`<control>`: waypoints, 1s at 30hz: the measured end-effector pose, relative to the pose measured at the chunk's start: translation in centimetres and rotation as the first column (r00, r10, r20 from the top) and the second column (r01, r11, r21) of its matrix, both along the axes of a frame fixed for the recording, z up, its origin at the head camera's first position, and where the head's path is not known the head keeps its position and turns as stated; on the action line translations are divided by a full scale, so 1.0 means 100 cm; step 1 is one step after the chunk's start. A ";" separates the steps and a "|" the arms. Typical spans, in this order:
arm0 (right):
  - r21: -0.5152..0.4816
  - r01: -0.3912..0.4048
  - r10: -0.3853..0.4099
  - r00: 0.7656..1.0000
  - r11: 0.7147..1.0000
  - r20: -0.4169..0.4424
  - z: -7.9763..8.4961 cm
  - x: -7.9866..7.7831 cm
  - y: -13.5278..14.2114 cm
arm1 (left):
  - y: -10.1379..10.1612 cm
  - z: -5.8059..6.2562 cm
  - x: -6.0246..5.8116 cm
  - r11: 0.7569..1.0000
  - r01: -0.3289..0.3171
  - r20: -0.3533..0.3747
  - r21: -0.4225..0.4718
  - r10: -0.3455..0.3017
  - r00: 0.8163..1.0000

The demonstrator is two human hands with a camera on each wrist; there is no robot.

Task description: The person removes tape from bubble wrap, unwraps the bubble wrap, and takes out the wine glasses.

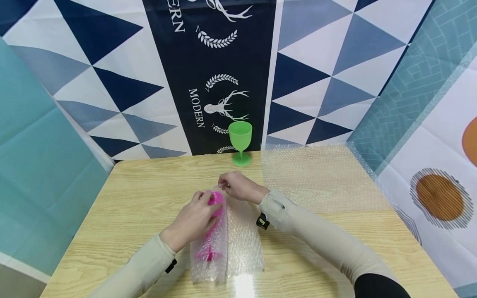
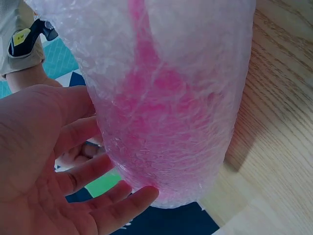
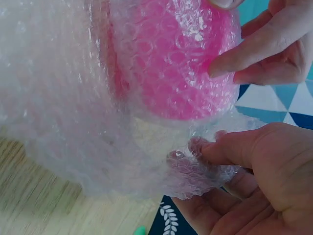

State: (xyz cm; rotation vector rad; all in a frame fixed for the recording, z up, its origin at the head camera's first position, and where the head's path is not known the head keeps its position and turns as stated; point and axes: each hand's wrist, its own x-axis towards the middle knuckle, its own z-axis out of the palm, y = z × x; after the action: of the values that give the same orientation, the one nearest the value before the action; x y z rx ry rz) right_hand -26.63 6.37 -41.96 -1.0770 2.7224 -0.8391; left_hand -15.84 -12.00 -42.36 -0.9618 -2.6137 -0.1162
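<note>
A bright pink goblet (image 1: pixel 215 203) lies on its side under bubble wrap (image 1: pixel 244 240), its bowl toward the back and its foot toward me. Over the bowl rests my left hand (image 1: pixel 193 217), the fingers spread and touching the wrapped surface. My right hand (image 1: pixel 238 185) pinches the far edge of the wrap just beyond the goblet's rim. The right wrist view shows that edge of clear wrap (image 3: pixel 195 171) between the right thumb and fingers. The wrapped goblet (image 2: pixel 156 107) fills most of the left wrist view.
A green goblet (image 1: pixel 240 138) stands upright at the table's back edge. Another sheet of bubble wrap (image 1: pixel 316 178) is spread flat at the back right of the wooden table (image 1: pixel 138 198). Patterned cloth (image 1: pixel 316 74) hangs behind and at the sides.
</note>
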 end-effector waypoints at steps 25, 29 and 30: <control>-0.018 0.108 -0.107 0.993 0.994 0.052 -0.029 -0.014 0.047 | -0.013 -0.006 0.005 0.986 -0.136 0.186 0.096 0.117 0.976; -0.011 0.141 -0.139 0.986 0.990 0.089 -0.032 -0.015 0.050 | -0.015 -0.006 0.006 0.981 -0.154 0.227 0.120 0.124 0.966; -0.011 0.143 -0.142 0.986 0.990 0.090 -0.033 -0.015 0.051 | -0.016 -0.006 0.006 0.979 -0.159 0.239 0.126 0.126 0.963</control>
State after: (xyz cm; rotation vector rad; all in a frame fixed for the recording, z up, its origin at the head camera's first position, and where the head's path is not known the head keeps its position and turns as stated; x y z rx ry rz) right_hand -28.14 11.42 -45.27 -0.8342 2.7478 -0.9089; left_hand -15.21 -13.62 -42.95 -0.7460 -2.8278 -0.3966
